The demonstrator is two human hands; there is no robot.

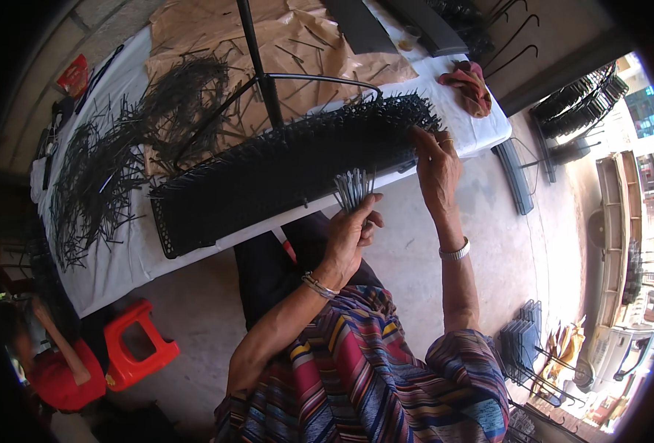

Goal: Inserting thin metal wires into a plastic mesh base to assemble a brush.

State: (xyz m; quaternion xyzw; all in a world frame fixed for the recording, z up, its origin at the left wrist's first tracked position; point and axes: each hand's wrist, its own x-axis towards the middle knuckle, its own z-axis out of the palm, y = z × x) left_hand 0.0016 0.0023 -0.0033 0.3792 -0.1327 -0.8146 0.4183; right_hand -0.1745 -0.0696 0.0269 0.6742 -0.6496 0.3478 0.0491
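My left hand (350, 238) is closed around a bundle of thin grey strips (353, 188), which fan out above the thumb. My right hand (439, 173) reaches to the right end of a long black panel (283, 176), its fingers pinched at the edge. Whatever lies between those fingertips is too small to make out. Small dark pieces (386, 111) bristle densely along the panel's far edge. Holes line its left end. The panel rests at the near edge of a table (113, 262) covered in white cloth.
A black metal stand (268, 96) rises behind the panel. Loose dark strips (98, 184) lie heaped at left, on cloth and brown paper (305, 44). A reddish rag (471, 88) is at the right corner. Near a red stool (136, 347), another person (65, 376) sits at lower left.
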